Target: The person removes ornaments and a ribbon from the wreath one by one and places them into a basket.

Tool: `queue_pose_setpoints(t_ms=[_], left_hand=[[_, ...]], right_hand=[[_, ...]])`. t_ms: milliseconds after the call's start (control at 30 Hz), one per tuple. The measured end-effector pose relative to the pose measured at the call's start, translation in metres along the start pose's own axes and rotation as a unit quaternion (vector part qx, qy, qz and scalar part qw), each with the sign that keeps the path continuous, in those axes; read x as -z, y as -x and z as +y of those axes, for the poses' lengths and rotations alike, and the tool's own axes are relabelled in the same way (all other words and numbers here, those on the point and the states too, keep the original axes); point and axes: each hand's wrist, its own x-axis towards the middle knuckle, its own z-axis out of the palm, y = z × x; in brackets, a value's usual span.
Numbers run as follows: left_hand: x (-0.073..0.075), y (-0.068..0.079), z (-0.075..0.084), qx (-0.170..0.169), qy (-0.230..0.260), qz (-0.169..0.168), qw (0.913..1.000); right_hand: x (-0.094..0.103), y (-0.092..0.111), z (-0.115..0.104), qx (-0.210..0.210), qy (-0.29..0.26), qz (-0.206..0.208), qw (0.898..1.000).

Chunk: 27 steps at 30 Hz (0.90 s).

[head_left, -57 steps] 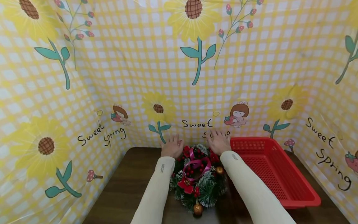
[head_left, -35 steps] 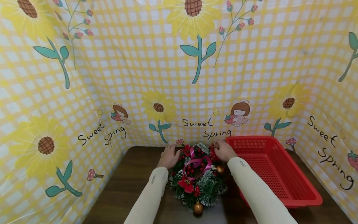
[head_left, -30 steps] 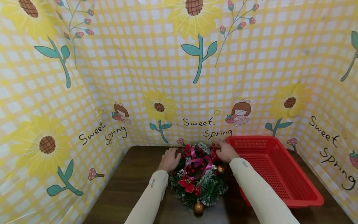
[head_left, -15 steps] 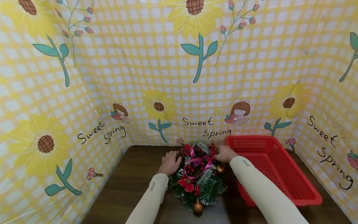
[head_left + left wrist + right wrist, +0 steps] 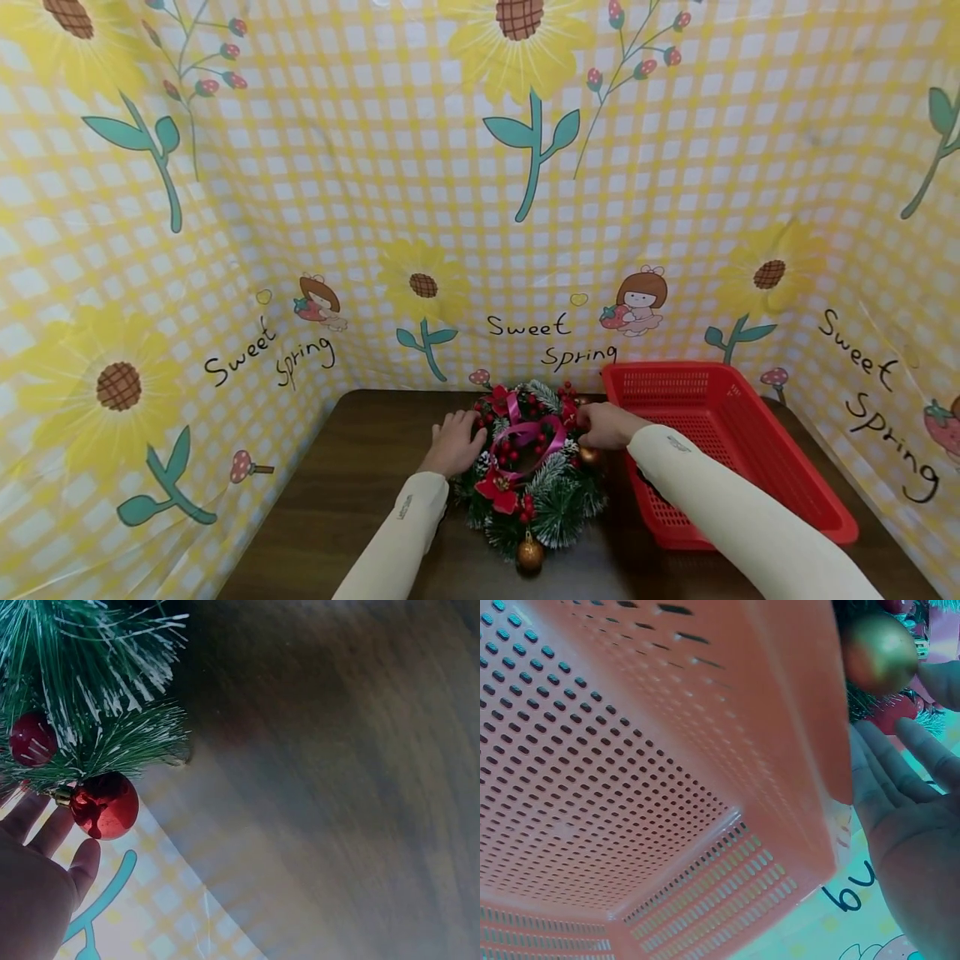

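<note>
A Christmas wreath (image 5: 558, 504) of frosted green needles, red flowers, berries, gold baubles and a pink ribbon lies on the table. My left hand (image 5: 452, 444) rests against its left rear side with fingers loosely bent. In the left wrist view, those fingers reach behind a shiny red bauble (image 5: 106, 807) at the needles' edge. At the wreath's right rear, my right hand (image 5: 606, 425) sits between it and the red basket. The right wrist view has its fingers extended towards the needles, thumb beside a gold bauble (image 5: 883, 652); contact at the fingertips is partly hidden.
A red perforated plastic basket (image 5: 797, 454) stands close on the wreath's right, my right forearm over its near left part. Dark wooden table (image 5: 330, 492) extends left of the wreath. A yellow checked cloth (image 5: 360, 167) with printed sunflowers closes off the back and sides.
Both hands have come back from beyond the wreath to its sides. The right hand has since shifted slightly towards me, its elbow swinging out over the basket. The wreath has stayed almost in place.
</note>
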Motion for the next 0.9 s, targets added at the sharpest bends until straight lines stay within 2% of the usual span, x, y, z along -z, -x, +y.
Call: queue_pose_setpoints(t_ms=[200,433,667,900], left_hand=[[-0.0036,0.0014,-0.0018,-0.006,0.004,0.004,1.0],[-0.0033,0.0027,-0.0008,-0.005,0.005,0.001,1.0],[-0.004,0.0026,-0.0009,-0.006,-0.003,0.003,1.0],[-0.0059,0.0003,-0.0022,-0.007,-0.001,0.006,1.0]], right_hand=[[-0.0034,0.001,0.0032,0.004,-0.002,-0.017,1.0],[-0.0079,0.004,-0.0002,0.004,-0.029,-0.038,0.999],[-0.0054,0.0079,-0.004,0.012,-0.039,-0.047,0.998],[-0.0044,0.0056,-0.0052,0.065,-0.018,-0.021,0.998]])
